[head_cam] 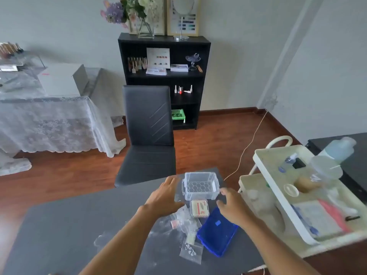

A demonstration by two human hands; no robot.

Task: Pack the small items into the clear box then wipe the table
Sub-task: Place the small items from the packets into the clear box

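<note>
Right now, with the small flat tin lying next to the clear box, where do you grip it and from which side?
Take the small flat rectangular tin from above, pinching its two long side edges. It lies flat on the dark grey table, so only the rim can be gripped. The right hand looks better placed: that side is open, while clear plastic bags crowd the tin's left and the clear plastic box sits just behind.

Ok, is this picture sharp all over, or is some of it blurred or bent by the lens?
Head view: the middle is fairly sharp, with the clear plastic box and dark grey table readable; the white trolley tray at right is smeared with blur, and its bottles cannot be made out clearly; wide-angle distortion tilts the walls and floor toward the edges; the light is soft and even, with faint glare on the box.
</note>
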